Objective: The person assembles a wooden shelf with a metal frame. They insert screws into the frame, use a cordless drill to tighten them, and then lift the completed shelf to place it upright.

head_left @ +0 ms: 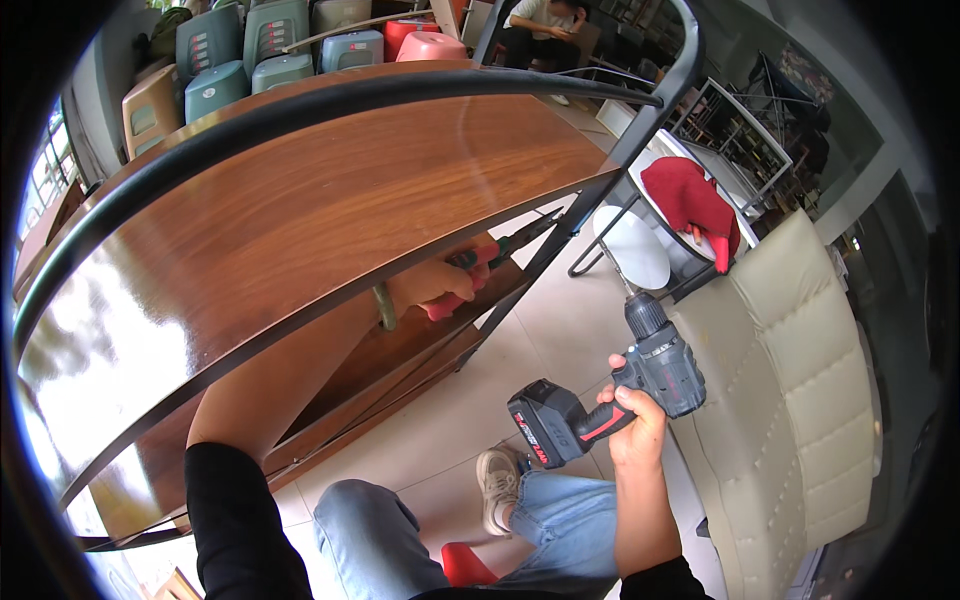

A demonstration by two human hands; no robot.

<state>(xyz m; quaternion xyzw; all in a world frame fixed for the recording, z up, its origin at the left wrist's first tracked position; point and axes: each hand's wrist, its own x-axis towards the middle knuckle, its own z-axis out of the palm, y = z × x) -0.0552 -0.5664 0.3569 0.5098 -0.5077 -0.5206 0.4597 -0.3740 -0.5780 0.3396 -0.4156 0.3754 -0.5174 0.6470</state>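
Plastic stools (213,92) are standing grouped at upper left, beyond a desk (350,190) whose glossy brown top is spanning the left half. The left hand (425,285) is reaching beneath that top, its grip clasping a hand tool (522,238) with red and dark green handles. The tool's dark head is pointing toward the black metal post (575,222); whether they are touching, I cannot tell. Farther right, a cordless drill (665,375) is hanging above the tiled floor (420,490), its bit pointing up and slightly left. The right hand (640,430) is holding it, grip wrapped around the handle. A red cloth (685,190) is lying beyond; a cream padded seat (810,370) is occupying the right.
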